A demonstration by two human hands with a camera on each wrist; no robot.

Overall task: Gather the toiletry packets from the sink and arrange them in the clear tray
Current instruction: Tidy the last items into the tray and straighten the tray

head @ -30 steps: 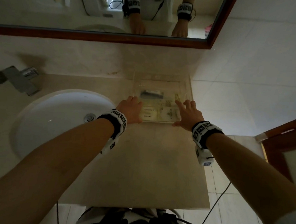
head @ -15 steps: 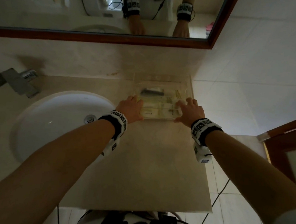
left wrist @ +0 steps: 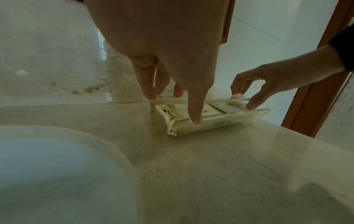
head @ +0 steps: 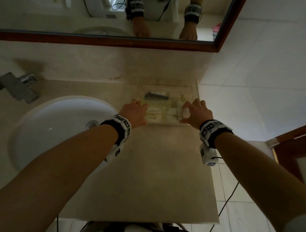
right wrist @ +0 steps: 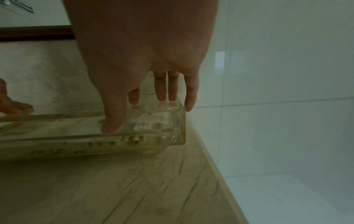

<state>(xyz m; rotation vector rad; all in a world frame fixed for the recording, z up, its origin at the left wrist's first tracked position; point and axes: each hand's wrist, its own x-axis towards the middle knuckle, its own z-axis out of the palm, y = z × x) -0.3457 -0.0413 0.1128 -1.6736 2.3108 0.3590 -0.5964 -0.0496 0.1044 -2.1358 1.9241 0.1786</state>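
The clear tray (head: 166, 124) stands on the counter against the back wall, right of the sink (head: 57, 127). Pale toiletry packets (head: 159, 114) lie flat in its near half, with a dark item (head: 156, 96) behind them. My left hand (head: 139, 108) is at the tray's left end, thumb (left wrist: 195, 118) on the front wall and straight fingers on the left rim. My right hand (head: 187, 113) is at the right end, thumb (right wrist: 113, 125) on the front wall and fingers on the side rim. The tray (right wrist: 176, 130) sits flat on the counter. The basin holds no packets.
A metal faucet (head: 18, 88) stands at the far left behind the sink. A wood-framed mirror (head: 99, 39) hangs above the counter. The counter's right edge (head: 208, 165) drops to a tiled floor, and a wooden door frame (head: 295, 140) is at the right.
My right hand has drawn in from spread fingers over the tray to its right end. The left hand stays at the left end. The tray has barely shifted.
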